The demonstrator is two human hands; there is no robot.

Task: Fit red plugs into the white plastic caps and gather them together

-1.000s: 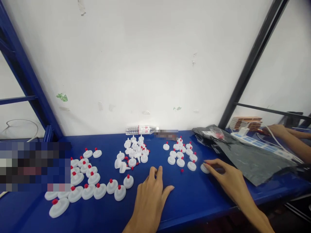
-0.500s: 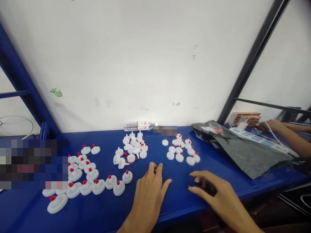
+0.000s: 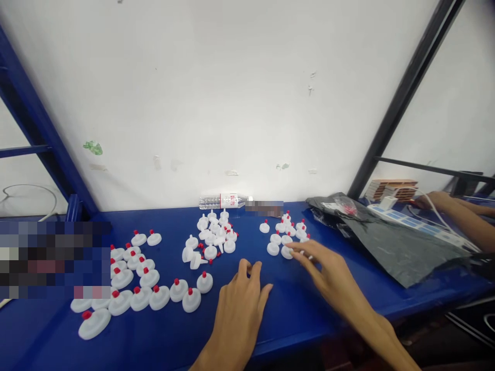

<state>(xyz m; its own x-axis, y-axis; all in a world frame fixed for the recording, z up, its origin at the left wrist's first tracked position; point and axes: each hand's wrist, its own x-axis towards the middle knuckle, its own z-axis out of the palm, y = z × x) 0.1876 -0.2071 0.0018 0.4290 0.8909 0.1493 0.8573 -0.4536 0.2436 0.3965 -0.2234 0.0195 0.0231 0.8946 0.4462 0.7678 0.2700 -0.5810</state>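
Note:
My left hand [image 3: 242, 309] rests on the blue table with its thumb spread from its slightly bent fingers, holding nothing visible. Around the right-hand cluster, my right hand [image 3: 327, 268] reaches in, thumb and forefinger closed together at the top of a white nozzle cap [image 3: 286, 253] with its red tip hidden by the fingertips. Other red-tipped white caps [image 3: 273, 249] stand close by, some partly covered by the hand. Left of centre lies a pile of white nozzle caps [image 3: 211, 251] without tips, with small loose red tips [image 3: 200, 246] among them.
Many red-tipped caps [image 3: 160, 298] stand at the left of the table [image 3: 270, 330]. A clear bottle [image 3: 232, 201] lies along the wall. At right are a dark plastic bag [image 3: 382, 247], a power strip [image 3: 417, 226] and another person's arm [image 3: 460, 214].
My right hand has moved up and forward from the near table area to the right-hand cluster, its fingers closing together. A red bit seen at its thumb is now out of sight. My left hand stays put.

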